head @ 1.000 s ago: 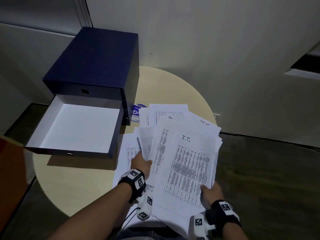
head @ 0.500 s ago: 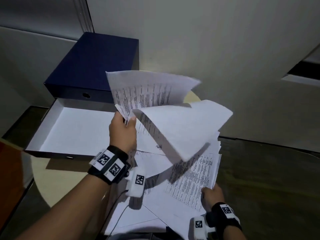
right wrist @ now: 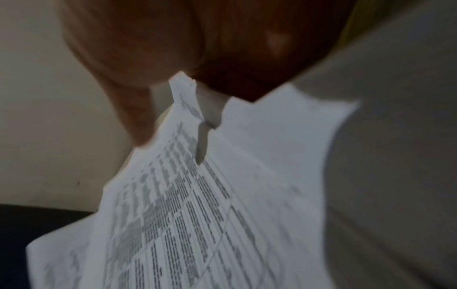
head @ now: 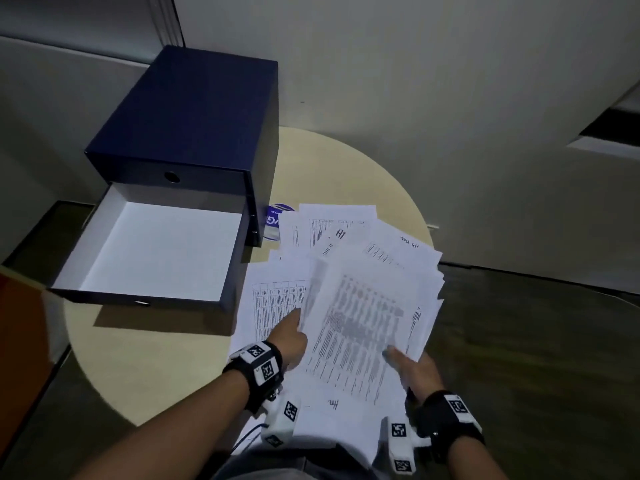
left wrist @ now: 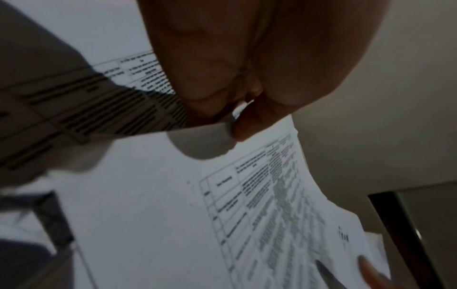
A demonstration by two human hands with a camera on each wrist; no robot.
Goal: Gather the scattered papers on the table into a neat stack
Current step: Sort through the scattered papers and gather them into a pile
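Note:
A loose, fanned pile of printed papers (head: 356, 306) lies on the right part of the round beige table (head: 156, 358) and juts past its near edge. My left hand (head: 289, 336) is at the pile's left edge. In the left wrist view the left hand (left wrist: 235, 121) pinches the edge of a sheet (left wrist: 160, 195). My right hand (head: 414, 370) grips the pile's near right corner, thumb on top. In the right wrist view the right hand (right wrist: 173, 88) holds blurred sheets (right wrist: 197, 215). More sheets spread out beneath and behind the top one.
A dark blue box (head: 194, 116) stands at the table's back left, with its white-lined drawer (head: 156, 251) pulled open toward me. A small blue and white round object (head: 275, 220) lies between the box and the papers. A wall is close behind, and dark floor lies to the right.
Half a second ago my left hand held some sheets high above the pile. They now lie on it, and the hand is down at its left edge. My right hand stayed at the near corner.

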